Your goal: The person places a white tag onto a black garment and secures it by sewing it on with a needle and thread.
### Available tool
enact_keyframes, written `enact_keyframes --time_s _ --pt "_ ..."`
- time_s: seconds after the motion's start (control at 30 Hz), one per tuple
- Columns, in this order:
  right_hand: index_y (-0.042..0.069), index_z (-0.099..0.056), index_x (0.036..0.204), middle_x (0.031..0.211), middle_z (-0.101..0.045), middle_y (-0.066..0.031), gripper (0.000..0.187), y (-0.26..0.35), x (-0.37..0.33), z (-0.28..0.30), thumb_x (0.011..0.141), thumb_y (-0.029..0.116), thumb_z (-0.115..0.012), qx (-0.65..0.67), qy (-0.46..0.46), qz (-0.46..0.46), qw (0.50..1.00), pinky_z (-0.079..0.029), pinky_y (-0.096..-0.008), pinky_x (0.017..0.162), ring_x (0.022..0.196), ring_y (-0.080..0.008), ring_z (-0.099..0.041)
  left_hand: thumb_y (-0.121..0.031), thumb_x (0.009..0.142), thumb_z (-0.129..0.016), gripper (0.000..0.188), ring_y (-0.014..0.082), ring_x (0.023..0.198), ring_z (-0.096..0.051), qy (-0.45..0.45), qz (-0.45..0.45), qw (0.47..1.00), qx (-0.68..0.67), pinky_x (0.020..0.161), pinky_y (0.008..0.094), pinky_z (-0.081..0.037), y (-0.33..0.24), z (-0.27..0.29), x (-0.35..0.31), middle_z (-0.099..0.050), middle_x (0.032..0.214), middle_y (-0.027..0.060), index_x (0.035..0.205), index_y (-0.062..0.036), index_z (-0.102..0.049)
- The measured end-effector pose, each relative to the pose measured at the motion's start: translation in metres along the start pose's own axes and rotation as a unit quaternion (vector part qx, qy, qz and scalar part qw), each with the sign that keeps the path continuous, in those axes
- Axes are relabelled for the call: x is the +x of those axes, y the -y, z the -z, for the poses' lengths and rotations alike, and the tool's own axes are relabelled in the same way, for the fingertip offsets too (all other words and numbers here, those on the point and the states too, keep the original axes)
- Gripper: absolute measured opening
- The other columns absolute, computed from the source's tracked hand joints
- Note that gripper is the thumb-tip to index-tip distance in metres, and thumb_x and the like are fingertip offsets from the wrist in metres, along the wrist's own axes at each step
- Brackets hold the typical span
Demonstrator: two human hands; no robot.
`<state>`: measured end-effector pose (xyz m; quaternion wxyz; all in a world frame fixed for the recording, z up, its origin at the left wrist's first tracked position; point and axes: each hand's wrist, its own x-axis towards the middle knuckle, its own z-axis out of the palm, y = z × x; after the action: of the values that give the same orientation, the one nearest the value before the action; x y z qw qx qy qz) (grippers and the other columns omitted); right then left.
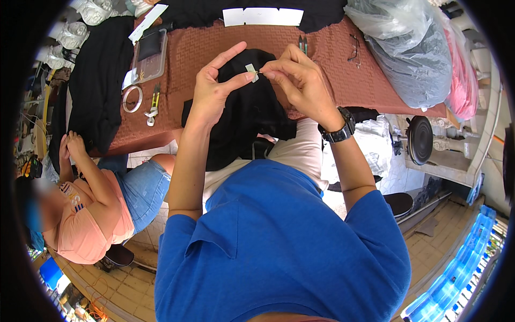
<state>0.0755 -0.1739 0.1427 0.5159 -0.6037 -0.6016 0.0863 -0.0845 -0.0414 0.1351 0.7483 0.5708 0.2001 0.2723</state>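
The left hand (pixel 212 86) and right hand (pixel 300 80) both pinch a small pale tag (pixel 251 71), held above a black garment (pixel 247 115) that drapes from the table (pixel 214 45) onto the lap. Beside them, another person (pixel 91 204) handles black cloth (pixel 99 80).

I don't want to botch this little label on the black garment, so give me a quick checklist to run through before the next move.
1. Small pale label pinched by left hand: ok.
2. Right hand fingertips meeting the label's edge: ok.
3. Black garment supported under the label, draped from the table to the lap: ok.
4. Needle or thread in the right hand: cannot tell, too small.
5. Snips within reach on the table, left of the garment: ok.
6. Neighbouring person's hands clear of the garment: ok.
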Motion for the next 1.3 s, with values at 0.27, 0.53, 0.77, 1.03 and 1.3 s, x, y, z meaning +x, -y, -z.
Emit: enact_keyframes --time_s 0.27,0.53,0.77,1.03,1.3 --pt "0.002 -0.073 0.099 0.083 -0.049 -0.0062 0.012 -0.002 -0.001 -0.003 0.089 0.001 -0.069 0.029 -0.009 -0.040 0.999 -0.042 -0.0309 0.063 0.071 -0.0176 -0.051 0.004 0.080 -0.078 0.061 0.0098 0.105 -0.064 -0.003 -0.010 1.000 0.025 0.097 0.0257 -0.050 0.000 -0.002 0.002 -0.065 0.126 0.0072 0.138 -0.0023 -0.059" --pt "0.003 -0.073 0.098 0.084 -0.048 -0.0036 0.009 -0.009 -0.003 -0.006 0.090 0.003 -0.069 0.049 -0.008 -0.062 0.997 -0.041 -0.0286 0.063 0.072 -0.0145 -0.049 -0.002 0.078 -0.082 0.061 0.0163 0.125 -0.056 0.000 -0.014 0.999 0.040 0.110 0.0312 -0.041 0.007 0.002 0.006 -0.063 0.135 0.0102 0.135 -0.0041 -0.062" --pt "0.003 -0.073 0.100 0.085 -0.049 -0.0036 0.010 -0.013 -0.003 -0.006 0.091 0.003 -0.068 0.069 0.001 -0.067 0.995 -0.042 -0.0275 0.064 0.073 -0.0141 -0.049 0.005 0.079 -0.078 0.061 0.0097 0.102 -0.065 -0.001 -0.013 0.999 0.046 0.096 0.0255 -0.050 0.010 0.004 0.007 -0.066 0.124 0.0070 0.137 -0.0017 -0.059" --pt "0.003 -0.073 0.100 0.084 -0.050 -0.0045 0.011 -0.008 -0.001 -0.007 0.090 0.002 -0.068 0.057 0.002 -0.080 0.995 -0.043 -0.0290 0.062 0.072 -0.0148 -0.051 0.001 0.078 -0.080 0.060 0.0130 0.113 -0.061 -0.009 -0.005 0.999 0.040 0.102 0.0284 -0.046 0.008 0.003 0.006 -0.065 0.128 0.0087 0.135 -0.0033 -0.062" --pt "0.003 -0.074 0.097 0.083 -0.050 -0.0043 0.009 -0.011 0.001 0.000 0.089 0.001 -0.069 0.022 0.022 -0.046 0.998 -0.044 -0.0271 0.063 0.071 -0.0147 -0.051 0.003 0.078 -0.079 0.061 0.0129 0.117 -0.060 -0.001 -0.030 0.996 0.083 0.103 0.0282 -0.047 0.007 0.002 0.006 -0.062 0.135 0.0090 0.136 -0.0025 -0.061"
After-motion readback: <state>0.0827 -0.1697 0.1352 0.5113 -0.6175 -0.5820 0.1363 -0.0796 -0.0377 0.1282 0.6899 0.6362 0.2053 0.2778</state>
